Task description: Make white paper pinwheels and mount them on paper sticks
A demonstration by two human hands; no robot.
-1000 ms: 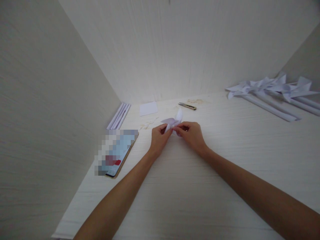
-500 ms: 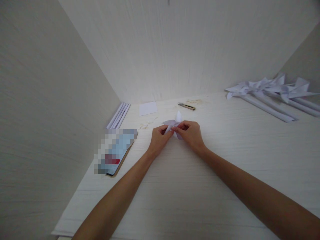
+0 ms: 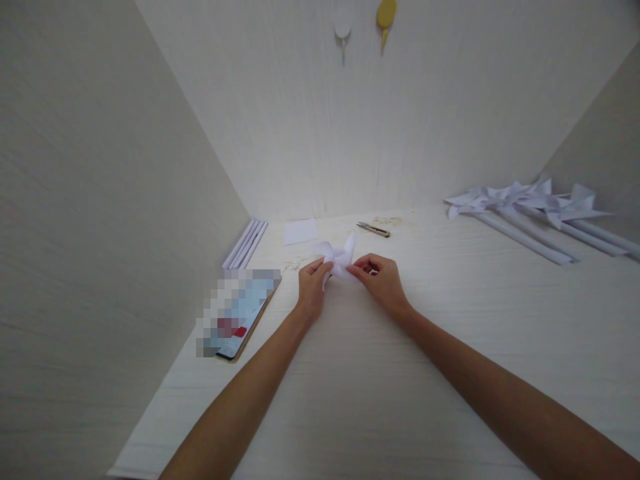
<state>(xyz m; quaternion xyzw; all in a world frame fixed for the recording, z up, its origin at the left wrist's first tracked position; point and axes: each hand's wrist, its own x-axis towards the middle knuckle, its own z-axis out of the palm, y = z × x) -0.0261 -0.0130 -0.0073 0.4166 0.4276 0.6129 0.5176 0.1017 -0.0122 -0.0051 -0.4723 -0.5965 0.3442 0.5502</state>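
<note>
Since 0.5 s ago my head has tipped up, so 2 hooks, 1 white (image 3: 343, 27) and 1 yellow (image 3: 386, 15), now show on the back wall, and the folded paper has opened into a wider pinwheel shape between my hands.

Going left to right: a bundle of rolled paper sticks (image 3: 246, 243) lies along the left wall, with a phone (image 3: 239, 313) flat on the worktop (image 3: 390, 400) in front of it. My left hand (image 3: 312, 288) is closed in a pinch on the left edge of the paper pinwheel (image 3: 339, 257), thumb and fingers shut on the sheet. It sits just above the worktop, directly between both hands, its vanes pointing up and away from me, so neither hand is nearer. My right hand (image 3: 382, 280) pinches its right edge with the fingertips, the other fingers curled.

Behind it lie a small white paper square (image 3: 300, 231) and a pair of snips (image 3: 373, 229). Far right, well apart, finished pinwheels on sticks (image 3: 530, 207) lie in a row.
</note>
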